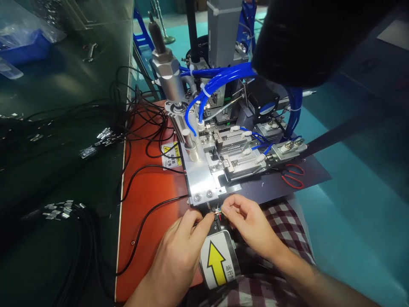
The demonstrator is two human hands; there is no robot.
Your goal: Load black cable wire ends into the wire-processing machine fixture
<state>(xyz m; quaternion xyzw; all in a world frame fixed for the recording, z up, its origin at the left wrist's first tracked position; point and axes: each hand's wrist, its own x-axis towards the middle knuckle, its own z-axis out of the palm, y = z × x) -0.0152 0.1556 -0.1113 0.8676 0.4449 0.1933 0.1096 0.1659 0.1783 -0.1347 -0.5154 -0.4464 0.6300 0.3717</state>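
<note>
Thin coloured wires (219,210), red, white and blue-green among them, stick up at the front edge of the metal machine (201,183). My left hand (183,238) is closed at their left side, thumb and forefinger drawn together. From the right, my right hand (247,215) pinches the wire ends between thumb and fingertips. What the left fingertips grip is too small and too covered to make out. Just below lies a white plate with a yellow arrow (217,260). A black cable (150,207) runs over the orange surface toward the machine near my left hand.
Red-handled scissors (293,176) lie right of the machine. Bundles of black cables with metal connectors (64,209) rest on the dark table at left, near a wrench (91,52) and blue bin (25,47). A large black cylinder (297,42) hangs overhead. Blue air hoses (223,76) cross the machine.
</note>
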